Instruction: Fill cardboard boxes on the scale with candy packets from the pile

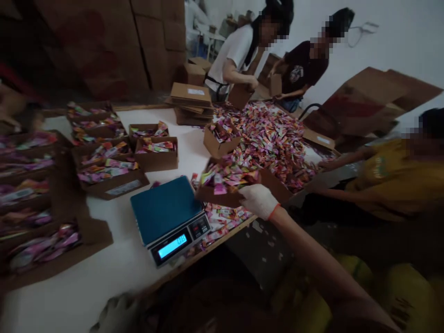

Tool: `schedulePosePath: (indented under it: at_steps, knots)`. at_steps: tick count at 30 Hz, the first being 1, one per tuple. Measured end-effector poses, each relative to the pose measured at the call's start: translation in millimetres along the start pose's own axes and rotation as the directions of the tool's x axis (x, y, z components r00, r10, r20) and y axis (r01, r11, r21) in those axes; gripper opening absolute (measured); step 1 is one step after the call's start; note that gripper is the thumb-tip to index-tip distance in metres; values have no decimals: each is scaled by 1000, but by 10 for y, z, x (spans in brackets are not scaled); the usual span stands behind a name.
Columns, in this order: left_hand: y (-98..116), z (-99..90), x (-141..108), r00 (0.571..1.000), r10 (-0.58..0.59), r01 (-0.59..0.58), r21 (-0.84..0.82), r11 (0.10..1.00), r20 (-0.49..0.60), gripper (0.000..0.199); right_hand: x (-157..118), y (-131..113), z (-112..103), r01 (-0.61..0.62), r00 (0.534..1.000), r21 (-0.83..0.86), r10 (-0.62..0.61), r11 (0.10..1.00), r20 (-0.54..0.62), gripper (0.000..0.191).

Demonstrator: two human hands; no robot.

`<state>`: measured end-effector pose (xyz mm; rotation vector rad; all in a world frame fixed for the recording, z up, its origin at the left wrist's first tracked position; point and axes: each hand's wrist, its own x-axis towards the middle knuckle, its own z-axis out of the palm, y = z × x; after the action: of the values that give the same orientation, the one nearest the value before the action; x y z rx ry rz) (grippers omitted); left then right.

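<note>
My right hand (pixel 260 201), in a white glove, grips the near side of an open cardboard box (pixel 222 198) filled with colourful wrapped packets (pixel 231 178). The box is held just right of a digital scale (pixel 166 210) with a bare blue-green plate and a lit display. My left hand (pixel 116 314), also gloved, is low at the bottom edge, near the table's front edge; it is dark and blurred, and I cannot make out its fingers.
Filled boxes (pixel 107 171) stand at the left and centre of the white table (pixel 125 231). Loose packets (pixel 270 134) are heaped at the right, beside stacked flat cartons (pixel 190 97). People stand behind the table and at the right.
</note>
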<state>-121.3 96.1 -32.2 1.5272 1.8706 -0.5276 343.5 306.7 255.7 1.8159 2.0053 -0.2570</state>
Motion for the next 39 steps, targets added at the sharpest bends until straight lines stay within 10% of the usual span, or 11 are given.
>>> schedulePosePath:
  at_steps: [4, 8, 18, 29, 39]
  knots:
    - [3, 152, -57, 998, -55, 53, 63, 997, 26, 66, 308, -888, -163, 467, 884, -104, -466, 878, 36, 33]
    - [67, 199, -63, 984, -171, 171, -9, 985, -52, 59, 585, -1501, -178, 590, 807, -180, -582, 787, 102, 35]
    - [336, -30, -288, 974, -228, 228, -106, 968, 12, 77, 475, -1186, -631, 591, 788, 201, -505, 781, -353, 59]
    - [425, -174, -369, 971, -235, 239, -111, 965, 49, 71, 757, -1924, -466, 335, 941, 248, -310, 909, -133, 60]
    - [439, -148, -321, 965, -258, 261, -85, 962, 45, 75, 923, -1938, -306, 483, 875, 125, -483, 867, -34, 65]
